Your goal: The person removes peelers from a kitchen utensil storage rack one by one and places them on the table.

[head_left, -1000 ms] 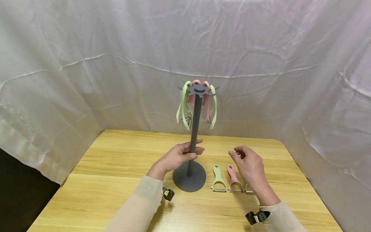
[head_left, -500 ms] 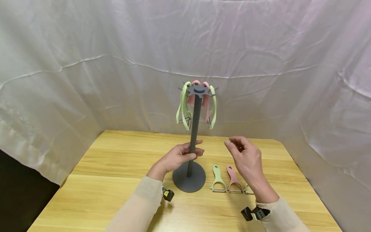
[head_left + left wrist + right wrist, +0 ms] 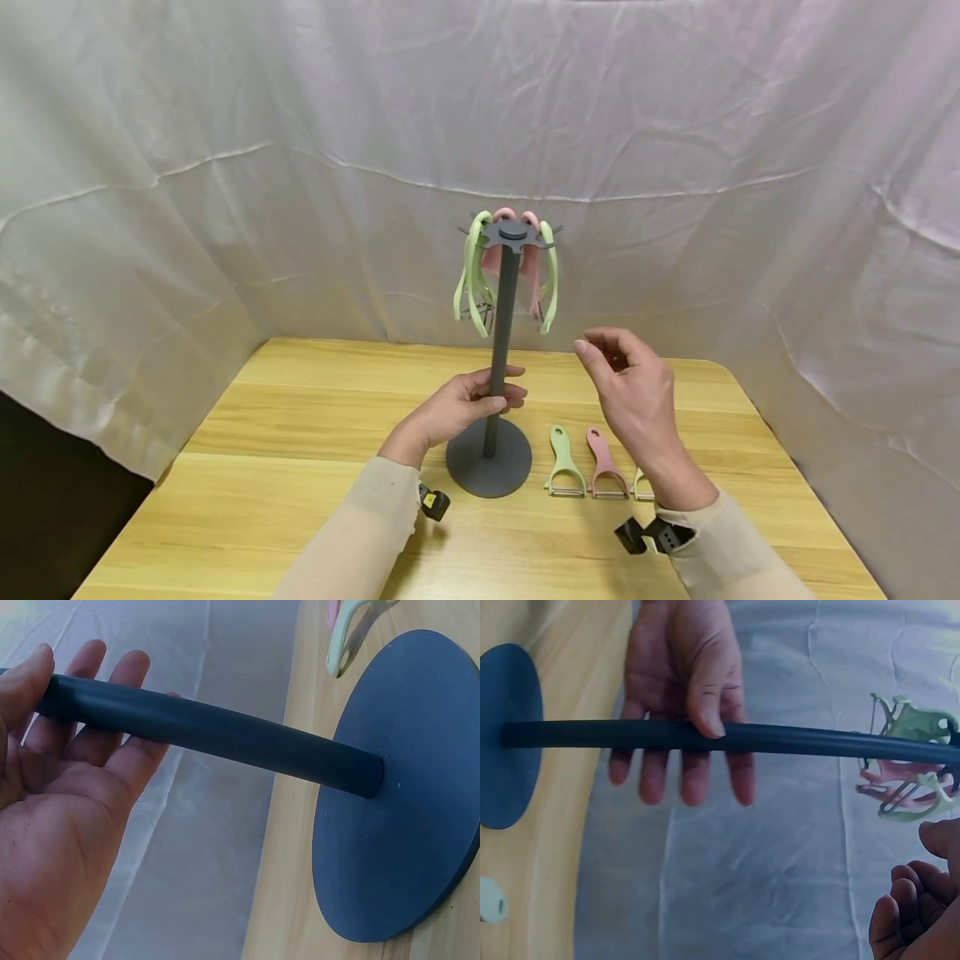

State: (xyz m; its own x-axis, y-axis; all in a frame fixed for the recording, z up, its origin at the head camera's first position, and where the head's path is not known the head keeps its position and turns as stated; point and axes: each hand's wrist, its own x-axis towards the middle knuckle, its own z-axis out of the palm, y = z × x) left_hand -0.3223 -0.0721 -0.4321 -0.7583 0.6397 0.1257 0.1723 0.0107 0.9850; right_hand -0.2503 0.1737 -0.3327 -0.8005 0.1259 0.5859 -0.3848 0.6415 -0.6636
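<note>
A dark grey stand (image 3: 504,312) rises from a round base (image 3: 488,472) on the table. My left hand (image 3: 450,412) holds its pole (image 3: 202,731) low down, the thumb on one side and the fingers behind. From the top hooks hang green peelers (image 3: 472,262) and pink peelers (image 3: 531,265). My right hand (image 3: 637,392) is raised to the right of the pole, its fingers loosely curled with nothing in them. Below it on the table lie a green peeler (image 3: 561,450), a pink peeler (image 3: 599,450) and another green peeler (image 3: 638,480), mostly hidden by the right wrist.
The wooden table (image 3: 300,500) ends at a pale cloth curtain (image 3: 360,233), which surrounds the back and sides. Some hooks at the front of the stand's top carry no peeler. A small black camera is strapped to each wrist.
My right hand has risen and shifted slightly left, away from the peelers on the table. My left hand keeps its hold on the pole; the stand has barely moved.
</note>
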